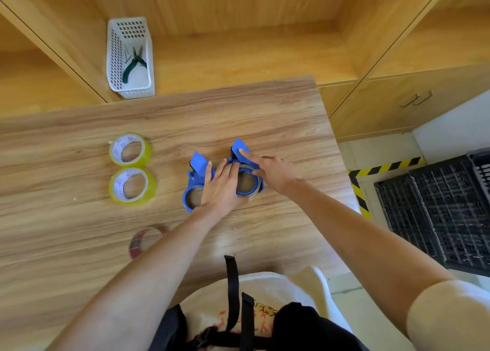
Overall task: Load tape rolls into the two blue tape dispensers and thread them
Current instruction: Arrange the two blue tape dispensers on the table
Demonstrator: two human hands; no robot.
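Two blue tape dispensers lie side by side in the middle of the wooden table [265, 117]. The left dispenser [195, 180] is partly covered by my left hand [221, 186], whose straight fingers rest flat between the two. My right hand [270, 170] lies over the right dispenser [240, 149]; its forefinger stretches onto the blue flap and its thumb touches the grey ring at the hub [246, 183]. Two yellowish tape rolls [130, 149] [132, 185] lie flat at the left, one behind the other.
A thin red-edged roll core [141, 240] lies near my left forearm. A white plastic basket [130, 58] with green-handled pliers [134, 65] stands on the shelf behind the table. Black crates [437, 210] and hazard-striped floor tape [371, 170] are at the right.
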